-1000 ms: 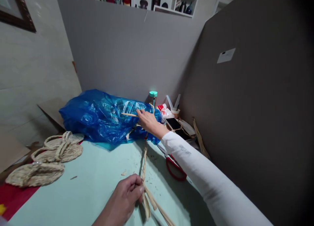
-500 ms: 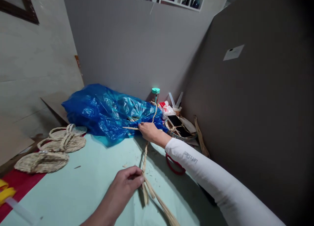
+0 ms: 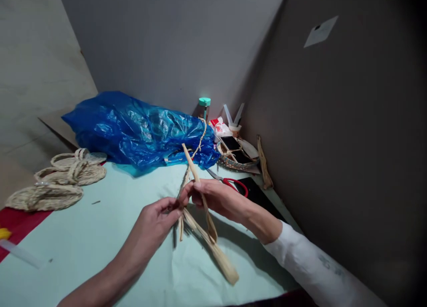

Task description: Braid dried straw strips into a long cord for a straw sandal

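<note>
1. Left hand (image 3: 156, 219) pinches the knobbly plant-fibre braid (image 3: 186, 177), stretched above the pale tabletop (image 3: 113, 236) toward the crinkled plastic bag (image 3: 133, 131).
2. Right hand (image 3: 228, 201) grasps a papery, tapering strip (image 3: 190, 161).

Woven straw sandals (image 3: 45, 198) lie left on the bench (image 3: 100, 249), a blue plastic bag (image 3: 133, 131) sprawls far before a teal-lidded jar (image 3: 204, 102), and red-handled scissors (image 3: 226, 180) rest right.
</note>
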The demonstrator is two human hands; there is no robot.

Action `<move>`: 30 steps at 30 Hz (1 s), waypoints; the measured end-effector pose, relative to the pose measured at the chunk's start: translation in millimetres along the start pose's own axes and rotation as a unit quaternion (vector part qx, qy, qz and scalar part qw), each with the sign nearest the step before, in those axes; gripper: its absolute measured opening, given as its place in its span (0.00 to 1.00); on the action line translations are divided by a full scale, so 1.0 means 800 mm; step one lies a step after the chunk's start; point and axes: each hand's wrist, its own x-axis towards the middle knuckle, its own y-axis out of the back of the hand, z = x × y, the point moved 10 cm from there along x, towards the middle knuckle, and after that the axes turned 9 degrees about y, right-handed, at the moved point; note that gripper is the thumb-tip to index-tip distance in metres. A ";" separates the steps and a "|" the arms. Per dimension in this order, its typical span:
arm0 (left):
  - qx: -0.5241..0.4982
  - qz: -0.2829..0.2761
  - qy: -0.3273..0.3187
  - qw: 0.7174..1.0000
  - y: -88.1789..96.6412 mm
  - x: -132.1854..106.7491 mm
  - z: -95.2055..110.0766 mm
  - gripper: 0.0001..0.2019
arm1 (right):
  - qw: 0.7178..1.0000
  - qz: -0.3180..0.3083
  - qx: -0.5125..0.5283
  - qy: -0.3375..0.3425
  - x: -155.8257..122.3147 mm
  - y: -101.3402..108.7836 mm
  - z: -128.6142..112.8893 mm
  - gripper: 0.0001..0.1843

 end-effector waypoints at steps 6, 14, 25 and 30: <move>-0.035 -0.005 0.000 0.999 -0.004 -0.006 0.004 0.20 | 0.999 0.000 0.049 -0.023 -0.003 -0.002 0.023 0.14; 0.039 -0.026 0.005 0.999 -0.007 -0.001 -0.006 0.12 | 0.994 0.072 -0.065 0.043 -0.004 0.020 0.012 0.14; 0.040 -0.004 0.003 0.999 -0.002 0.004 -0.007 0.08 | 0.981 0.101 -0.137 0.087 -0.006 0.016 0.008 0.14; 0.041 -0.021 0.017 0.999 -0.003 0.001 -0.009 0.09 | 0.998 0.027 -0.046 0.021 -0.006 0.012 0.022 0.11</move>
